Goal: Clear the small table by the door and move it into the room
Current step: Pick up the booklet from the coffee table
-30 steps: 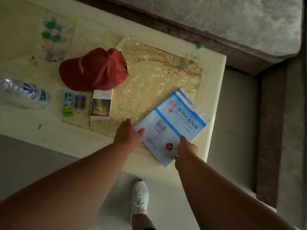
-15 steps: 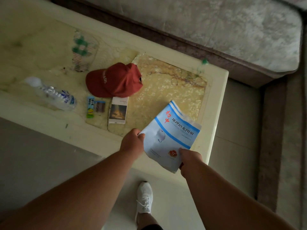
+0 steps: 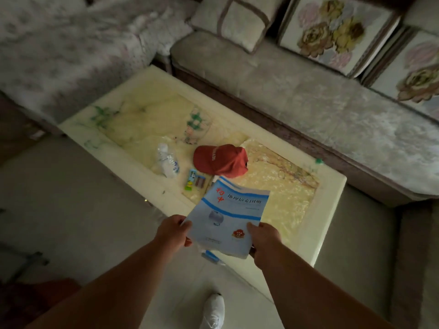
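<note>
A blue and white booklet (image 3: 228,216) with red characters is lifted above the near edge of the cream low table (image 3: 330,203). My left hand (image 3: 172,232) grips its left edge and my right hand (image 3: 263,236) grips its lower right corner. On the table lie a red cap (image 3: 219,160), a clear plastic bottle (image 3: 167,160) on its side, a small green and blue packet (image 3: 191,182) and a clear bag with green print (image 3: 196,125). The booklet hides the small white box that lay beside the cap.
A grey sofa (image 3: 297,91) runs along the table's far side, with flowered cushions (image 3: 332,34) at its back. Another covered seat (image 3: 59,51) stands at the far left. Pale floor tiles (image 3: 71,210) lie on my side. My white shoe (image 3: 212,309) is below.
Both hands took hold of the booklet and raised it off the table towards me. The camera lifted and now shows the whole table and the sofa.
</note>
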